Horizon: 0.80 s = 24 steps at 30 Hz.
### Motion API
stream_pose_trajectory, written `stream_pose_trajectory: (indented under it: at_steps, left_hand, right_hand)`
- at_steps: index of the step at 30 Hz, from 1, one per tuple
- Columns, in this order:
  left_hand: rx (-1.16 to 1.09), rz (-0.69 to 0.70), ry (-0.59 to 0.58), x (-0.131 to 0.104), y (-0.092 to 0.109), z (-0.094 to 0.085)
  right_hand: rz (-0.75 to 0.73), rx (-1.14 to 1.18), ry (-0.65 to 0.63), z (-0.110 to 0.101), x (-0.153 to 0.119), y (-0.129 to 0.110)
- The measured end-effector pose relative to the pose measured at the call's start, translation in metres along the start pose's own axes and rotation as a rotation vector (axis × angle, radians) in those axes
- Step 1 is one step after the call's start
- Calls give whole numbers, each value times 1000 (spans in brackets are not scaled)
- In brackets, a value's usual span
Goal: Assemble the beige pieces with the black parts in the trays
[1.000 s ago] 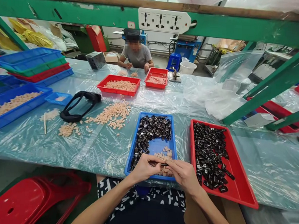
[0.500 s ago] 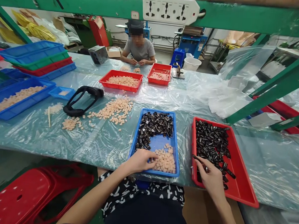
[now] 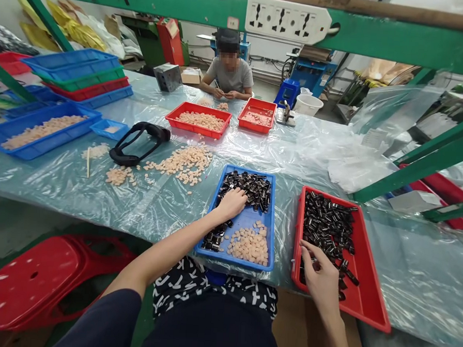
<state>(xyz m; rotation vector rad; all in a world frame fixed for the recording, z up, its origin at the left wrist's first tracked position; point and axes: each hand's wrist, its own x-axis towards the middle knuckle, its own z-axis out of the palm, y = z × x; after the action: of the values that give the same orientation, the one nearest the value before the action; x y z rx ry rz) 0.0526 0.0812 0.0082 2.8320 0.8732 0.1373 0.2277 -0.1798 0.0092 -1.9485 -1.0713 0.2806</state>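
Observation:
My left hand (image 3: 233, 203) reaches over the blue tray (image 3: 272, 222), down at the pile of small black pieces with shiny bands (image 3: 254, 187). Its fingertips are hidden by the hand and pieces, so its grasp does not show. Pale beige pellets (image 3: 249, 245) lie in the near right part of the same tray. Over the left rim of the red tray (image 3: 369, 284), my right hand (image 3: 319, 271) has thumb and index finger drawn together in a pinch. What sits between them, if anything, I cannot make out. More black pieces (image 3: 326, 220) fill much of this red tray.
Loose beige pellets (image 3: 187, 163) and a black headband-like frame (image 3: 136, 142) lie on the plastic-covered table. Further back are red pellet trays (image 3: 197, 121) and a seated person (image 3: 231, 75). Stacked trays (image 3: 77, 77) stand left, a red stool (image 3: 35, 277) below, a green post (image 3: 418, 168) right.
My left hand has moved from the beige pellets up to the black pieces. The black piece seen in my right fingers earlier no longer shows. The view has shifted slightly left.

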Motion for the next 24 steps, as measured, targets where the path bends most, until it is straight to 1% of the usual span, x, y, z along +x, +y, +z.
stream_pose_trajectory:
  at_steps: [1,3,5,6,7,8,10,12,15,17,19,21,24]
  left_hand:
    - [-89,-18,3,-6,4,-2]
    - [-383,-59,28,-25,20,-8]
    - [-716,-72,68,-52,40,-13]
    - [-827,-53,87,-67,51,-14]
    - [-891,-30,115,-81,60,-14]
    - [-910,-1,146,-94,68,-13]
    - [-848,54,219,-117,75,-9]
    - [-741,73,273,-134,74,-6]
    - [-666,36,300,-153,67,-7]
    - [-660,69,263,-162,64,-10]
    - [-669,136,197,-168,65,-11]
    - [-699,161,158,-171,67,-9]
    - [-768,113,142,-172,69,-6]
  right_hand:
    - [21,53,-9,5,-2,-5]
    - [87,187,-66,19,-9,-19]
    - [131,322,-174,36,-18,-35]
    - [132,371,-229,46,-22,-43]
    - [123,402,-272,55,-26,-51]
    - [108,418,-299,63,-29,-57]
    - [55,417,-329,72,-35,-65]
    - [-23,380,-383,73,-39,-65]
    - [-169,245,-560,67,-41,-57]
    - [-272,141,-675,64,-42,-51]
    - [-366,63,-738,63,-43,-49]
    - [-420,7,-753,62,-43,-49]
    - [-447,-34,-751,60,-38,-51]
